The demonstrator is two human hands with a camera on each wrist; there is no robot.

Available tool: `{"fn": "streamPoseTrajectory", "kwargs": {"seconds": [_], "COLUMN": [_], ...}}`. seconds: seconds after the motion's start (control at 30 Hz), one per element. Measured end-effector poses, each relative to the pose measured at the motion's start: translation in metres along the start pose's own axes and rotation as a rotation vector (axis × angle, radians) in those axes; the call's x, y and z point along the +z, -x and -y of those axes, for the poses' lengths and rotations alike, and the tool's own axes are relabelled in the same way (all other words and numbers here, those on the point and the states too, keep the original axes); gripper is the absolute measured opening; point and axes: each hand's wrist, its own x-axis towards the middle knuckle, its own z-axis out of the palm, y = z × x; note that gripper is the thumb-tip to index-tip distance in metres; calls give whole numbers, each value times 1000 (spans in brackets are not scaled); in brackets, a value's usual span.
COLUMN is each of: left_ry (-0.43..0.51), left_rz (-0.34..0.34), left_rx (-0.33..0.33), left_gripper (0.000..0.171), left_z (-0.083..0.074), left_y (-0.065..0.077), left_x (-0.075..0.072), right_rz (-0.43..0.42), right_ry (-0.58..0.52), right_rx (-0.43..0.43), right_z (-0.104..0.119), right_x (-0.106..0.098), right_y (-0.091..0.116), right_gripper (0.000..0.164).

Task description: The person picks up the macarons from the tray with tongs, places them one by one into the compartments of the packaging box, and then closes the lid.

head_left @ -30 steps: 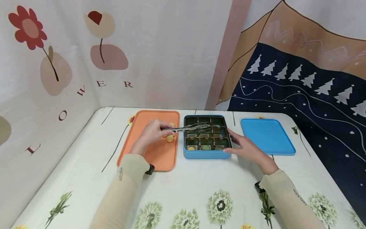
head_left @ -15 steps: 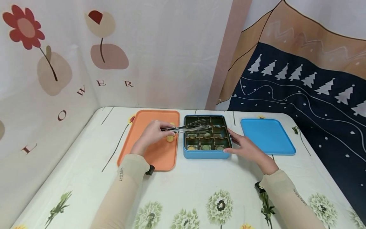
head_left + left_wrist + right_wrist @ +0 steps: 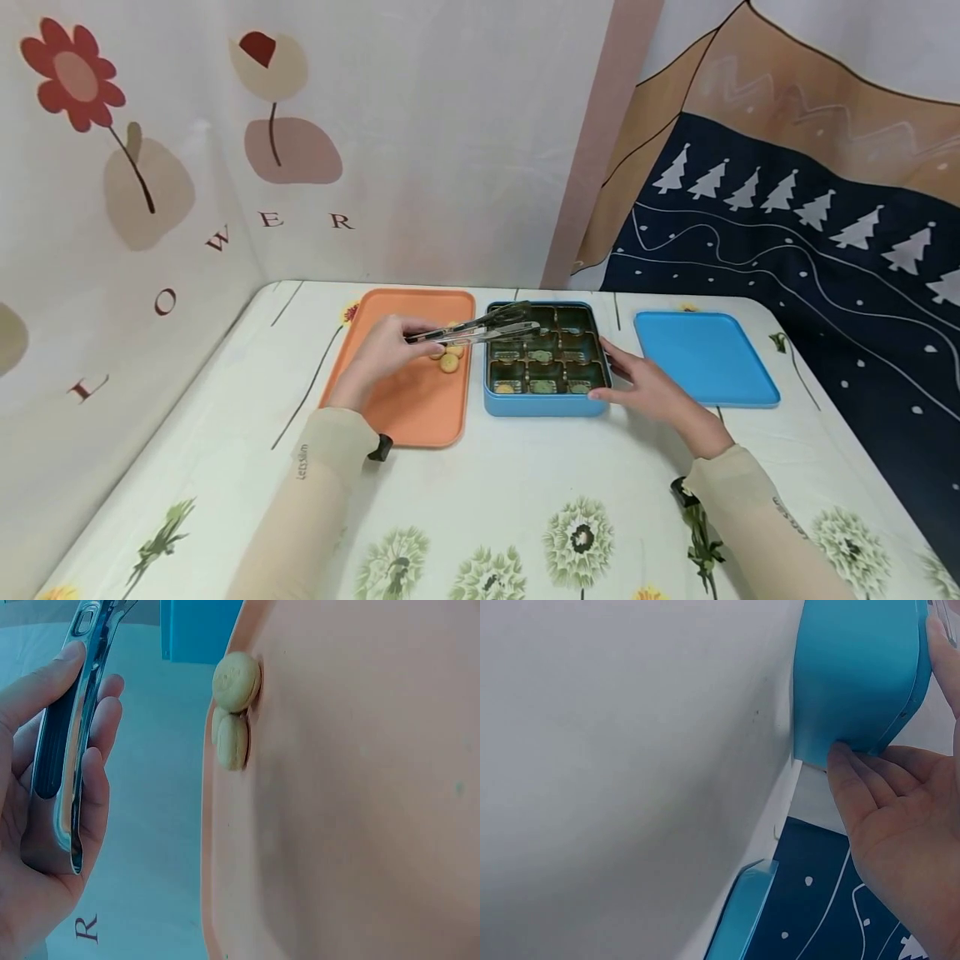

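Observation:
My left hand [image 3: 386, 350] grips metal tongs [image 3: 480, 330], their arms spread apart over the left side of a blue box [image 3: 546, 406]. In the left wrist view, the thumb lies along the dark grip of the tongs [image 3: 64, 727]. Inside the box, a green round piece [image 3: 541, 356] lies in the middle compartment. The front row holds a yellow piece [image 3: 505, 388] and two greenish ones. My right hand [image 3: 641, 383] holds the box's right side, thumb at the front corner and fingers along the side wall. Several small round yellow sandwich cookies [image 3: 449, 363] lie on the orange tray [image 3: 420, 417].
A flat blue lid [image 3: 705, 358] lies on the table to the right of the box. The orange tray stands close to the box's left side. A flowered cloth [image 3: 517, 483] covers the table, and printed curtains hang behind it.
The tongs have opened and drawn back left from the middle of the box. A green piece now shows in the middle compartment. My right hand stays on the box.

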Motion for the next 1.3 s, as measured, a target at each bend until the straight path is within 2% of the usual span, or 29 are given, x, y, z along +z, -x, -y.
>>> {"fn": "streamPoseTrajectory", "kwargs": {"seconds": [0.27, 0.7, 1.03, 1.3], "left_ry": [-10, -19, -35, -26], "left_rz": [-25, -65, -106, -120], "left_rx": [23, -29, 6, -38], "left_gripper": [33, 34, 34, 33], "left_z": [6, 24, 39, 50], "left_y": [8, 16, 24, 32], "left_x": [-9, -21, -31, -38], "right_rz": [-2, -4, -1, 2], "right_ry": [16, 21, 12, 23], "right_rx": [-5, -3, 7, 4], "right_z": [-1, -1, 0, 0], "right_x": [0, -1, -2, -2], "right_y": [0, 0, 0, 1], "right_gripper": [97, 97, 97, 97]}}
